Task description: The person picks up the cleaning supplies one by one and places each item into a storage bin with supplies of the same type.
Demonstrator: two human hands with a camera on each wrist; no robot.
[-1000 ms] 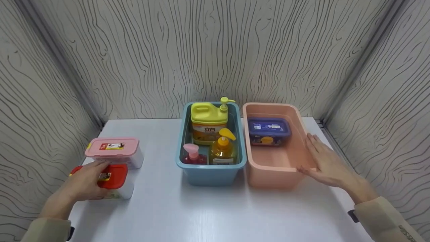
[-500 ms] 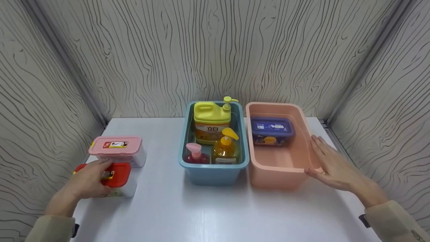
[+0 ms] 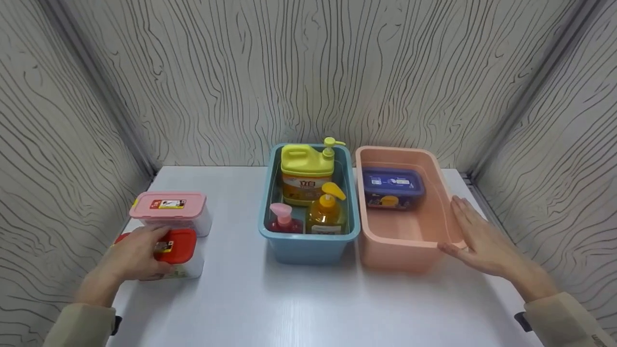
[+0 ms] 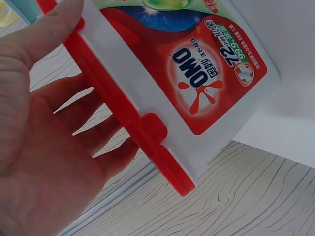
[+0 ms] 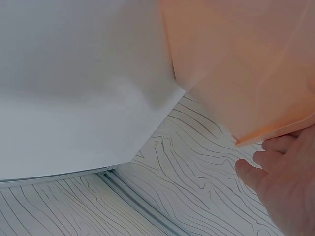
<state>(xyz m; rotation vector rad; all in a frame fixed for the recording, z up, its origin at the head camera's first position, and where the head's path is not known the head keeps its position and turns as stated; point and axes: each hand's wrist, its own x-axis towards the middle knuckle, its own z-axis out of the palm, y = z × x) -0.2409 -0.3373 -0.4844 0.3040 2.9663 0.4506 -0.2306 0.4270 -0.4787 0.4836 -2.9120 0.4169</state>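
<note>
In the head view my left hand [image 3: 137, 254] grips a white OMO tub with a red lid [image 3: 182, 246] at the left of the table. Its thumb is on the near side and the fingers reach over the lid. The wrist view shows the tub's red OMO label [image 4: 199, 73] and the thumb [image 4: 47, 30] against the lid's edge. Over on the right, my right hand [image 3: 484, 243] rests with straight fingers along the right rim of a peach bin [image 3: 397, 253]. Inside that bin stands a tub with a dark blue lid [image 3: 393, 182].
Just behind the red-lidded tub sits a similar tub with a pink lid [image 3: 168, 205]. A blue bin [image 3: 308, 250] beside the peach one holds a yellow jug [image 3: 307, 168], an amber pump bottle [image 3: 326, 214] and a pink-topped pump bottle [image 3: 284, 221]. Patterned walls [image 3: 308, 72] enclose the table.
The whole head view has shifted slightly. My left hand and the red-lidded tub have moved a little to the right relative to the pink-lidded one. The right hand stays at the peach bin's rim.
</note>
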